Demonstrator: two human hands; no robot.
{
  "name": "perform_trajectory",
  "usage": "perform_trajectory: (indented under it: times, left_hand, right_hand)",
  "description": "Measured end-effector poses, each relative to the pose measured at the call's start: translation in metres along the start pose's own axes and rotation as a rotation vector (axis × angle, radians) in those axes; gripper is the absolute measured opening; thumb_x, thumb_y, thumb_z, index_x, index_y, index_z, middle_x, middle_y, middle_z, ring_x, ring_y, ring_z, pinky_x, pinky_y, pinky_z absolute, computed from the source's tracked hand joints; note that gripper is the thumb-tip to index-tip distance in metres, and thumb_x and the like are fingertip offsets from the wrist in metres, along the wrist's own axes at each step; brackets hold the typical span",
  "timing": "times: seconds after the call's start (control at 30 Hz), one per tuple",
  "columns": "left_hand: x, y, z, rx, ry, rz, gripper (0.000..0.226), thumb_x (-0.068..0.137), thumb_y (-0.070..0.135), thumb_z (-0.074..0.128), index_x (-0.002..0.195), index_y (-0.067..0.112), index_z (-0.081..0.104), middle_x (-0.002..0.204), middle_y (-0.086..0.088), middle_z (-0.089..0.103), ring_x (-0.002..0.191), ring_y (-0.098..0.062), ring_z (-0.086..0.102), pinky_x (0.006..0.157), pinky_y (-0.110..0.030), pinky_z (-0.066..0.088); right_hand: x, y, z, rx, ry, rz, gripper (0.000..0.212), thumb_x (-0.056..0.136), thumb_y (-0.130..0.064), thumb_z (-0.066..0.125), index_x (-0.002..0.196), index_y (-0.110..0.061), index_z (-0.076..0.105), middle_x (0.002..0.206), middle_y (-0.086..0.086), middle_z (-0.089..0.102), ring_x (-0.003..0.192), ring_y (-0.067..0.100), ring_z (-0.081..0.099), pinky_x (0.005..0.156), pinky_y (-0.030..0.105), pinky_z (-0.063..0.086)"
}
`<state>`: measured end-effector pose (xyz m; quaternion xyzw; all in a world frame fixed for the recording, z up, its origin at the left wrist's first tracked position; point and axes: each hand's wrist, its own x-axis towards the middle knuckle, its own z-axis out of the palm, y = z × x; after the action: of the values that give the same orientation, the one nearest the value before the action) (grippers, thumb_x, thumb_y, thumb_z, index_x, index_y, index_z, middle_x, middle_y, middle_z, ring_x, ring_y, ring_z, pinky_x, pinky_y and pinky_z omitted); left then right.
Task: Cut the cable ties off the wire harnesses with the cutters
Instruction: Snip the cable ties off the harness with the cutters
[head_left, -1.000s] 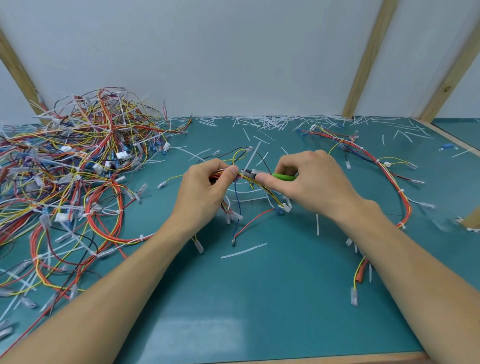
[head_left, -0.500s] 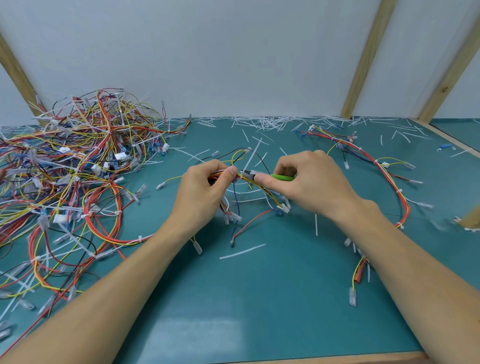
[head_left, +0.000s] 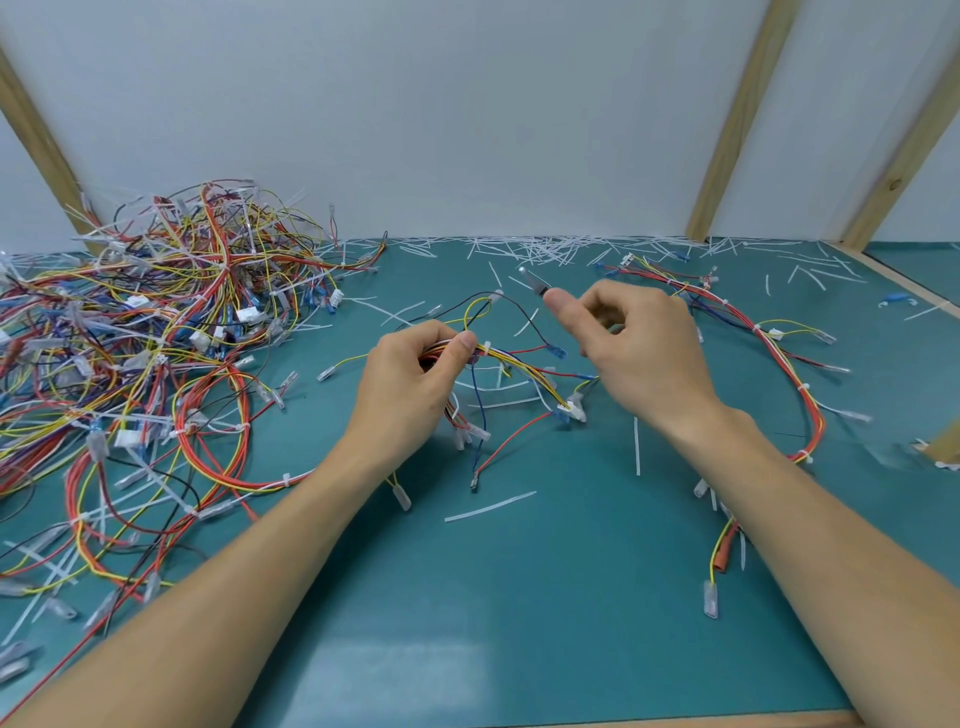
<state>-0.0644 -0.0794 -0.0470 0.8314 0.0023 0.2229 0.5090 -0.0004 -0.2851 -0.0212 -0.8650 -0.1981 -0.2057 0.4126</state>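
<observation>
Repositioning between cuts: left hand (head_left: 415, 379) grips the multicoloured wire harness (head_left: 519, 364); right hand (head_left: 634, 343) holds small metal-tipped cutters (head_left: 535, 280) raised clear. Next, nip the white tie (head_left: 487, 347).

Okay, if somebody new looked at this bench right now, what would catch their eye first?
Probably the big tangled pile of wire harnesses heaped at the far left of the teal mat. Next, at center, the left hand grips one harness while the right hand holds cutters lifted beside it.

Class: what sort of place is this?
Probably a harness rework bench: a teal mat, a heap of wire harnesses, cut ties along the white wall, and cutters in hand.
</observation>
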Motion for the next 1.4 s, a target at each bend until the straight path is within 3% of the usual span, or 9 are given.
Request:
perform_trajectory:
  times: [0.2, 0.33, 0.53, 0.67, 0.83, 0.93, 1.1, 1.23, 1.4]
  left_hand:
    - [0.0, -0.001, 0.001, -0.037, 0.0, 0.005, 0.027, 0.101, 0.028, 0.059, 0.084, 0.013, 0.074, 0.044, 0.017, 0.045, 0.044, -0.005, 0.036, 0.046, -0.01, 0.025]
    - [0.002, -0.003, 0.001, -0.095, 0.004, 0.014, 0.022, 0.098, 0.03, 0.063, 0.083, 0.018, 0.074, 0.055, 0.011, 0.048, 0.055, -0.011, 0.038, 0.052, -0.023, 0.03]
    - [0.004, -0.005, 0.002, -0.148, -0.02, 0.027, 0.022, 0.103, 0.022, 0.056, 0.085, 0.018, 0.069, 0.061, 0.008, 0.064, 0.056, -0.006, 0.052, 0.056, -0.017, 0.04]
    - [0.004, -0.007, 0.003, -0.211, -0.045, 0.056, 0.02, 0.104, 0.013, 0.051, 0.093, 0.013, 0.068, 0.07, 0.009, 0.07, 0.064, 0.001, 0.065, 0.06, -0.009, 0.045]
    - [0.005, -0.008, 0.003, -0.228, -0.058, 0.027, 0.02, 0.102, 0.008, 0.054, 0.093, 0.013, 0.07, 0.066, 0.006, 0.067, 0.056, -0.005, 0.054, 0.057, -0.016, 0.043]
    - [0.006, -0.005, 0.003, -0.261, -0.03, -0.023, 0.018, 0.1, 0.009, 0.059, 0.087, 0.016, 0.07, 0.067, -0.001, 0.065, 0.057, -0.013, 0.05, 0.056, -0.025, 0.042]
    - [0.003, 0.0, 0.001, -0.352, -0.048, -0.085, 0.011, 0.099, 0.016, 0.061, 0.094, 0.012, 0.07, 0.079, -0.007, 0.072, 0.072, -0.023, 0.063, 0.067, -0.033, 0.05]
    - [0.003, 0.002, 0.0, -0.37, -0.08, -0.106, 0.012, 0.1, 0.017, 0.059, 0.096, 0.011, 0.069, 0.076, -0.003, 0.071, 0.068, -0.019, 0.062, 0.066, -0.03, 0.053]
    - [0.005, 0.002, -0.002, -0.368, -0.099, -0.08, 0.008, 0.099, 0.009, 0.06, 0.105, 0.012, 0.065, 0.075, -0.005, 0.069, 0.057, -0.014, 0.052, 0.059, -0.023, 0.047]
  right_hand:
    - [-0.003, -0.004, 0.004, 0.149, -0.011, 0.044, 0.053, 0.093, -0.068, 0.055, 0.069, -0.022, 0.063, 0.059, -0.006, 0.062, 0.061, 0.018, 0.06, 0.068, 0.043, 0.053]
    - [-0.013, -0.014, 0.015, 0.191, -0.06, 0.035, 0.049, 0.081, -0.069, 0.068, 0.069, -0.022, 0.063, 0.06, -0.01, 0.063, 0.056, 0.009, 0.052, 0.062, 0.037, 0.048]
    - [-0.018, -0.012, 0.025, 0.157, -0.13, 0.017, 0.018, 0.082, -0.038, 0.079, 0.083, -0.025, 0.067, 0.067, -0.006, 0.069, 0.063, 0.018, 0.058, 0.066, 0.037, 0.051]
    - [-0.02, -0.011, 0.022, 0.149, -0.125, -0.066, 0.011, 0.083, -0.032, 0.079, 0.082, -0.025, 0.071, 0.057, -0.013, 0.056, 0.056, 0.012, 0.047, 0.057, 0.024, 0.035]
    - [-0.028, -0.02, 0.025, 0.172, -0.137, -0.193, 0.008, 0.081, -0.023, 0.081, 0.082, -0.024, 0.073, 0.056, -0.017, 0.053, 0.054, 0.009, 0.048, 0.057, 0.021, 0.035]
    - [-0.034, -0.025, 0.029, 0.183, -0.154, -0.249, 0.01, 0.078, -0.024, 0.081, 0.084, -0.026, 0.074, 0.059, -0.018, 0.056, 0.056, 0.008, 0.051, 0.06, 0.025, 0.041]
    - [-0.039, -0.029, 0.034, 0.172, -0.223, -0.307, 0.022, 0.074, -0.032, 0.087, 0.092, -0.026, 0.075, 0.07, -0.023, 0.06, 0.063, 0.003, 0.057, 0.067, 0.035, 0.054]
    - [-0.04, -0.029, 0.037, 0.136, -0.172, -0.301, 0.017, 0.078, -0.033, 0.084, 0.091, -0.024, 0.076, 0.073, -0.009, 0.064, 0.063, 0.013, 0.054, 0.064, 0.04, 0.051]
    - [-0.03, -0.021, 0.03, 0.172, -0.047, -0.111, 0.02, 0.082, -0.04, 0.078, 0.078, -0.022, 0.072, 0.055, -0.01, 0.052, 0.055, 0.012, 0.044, 0.055, 0.029, 0.037]
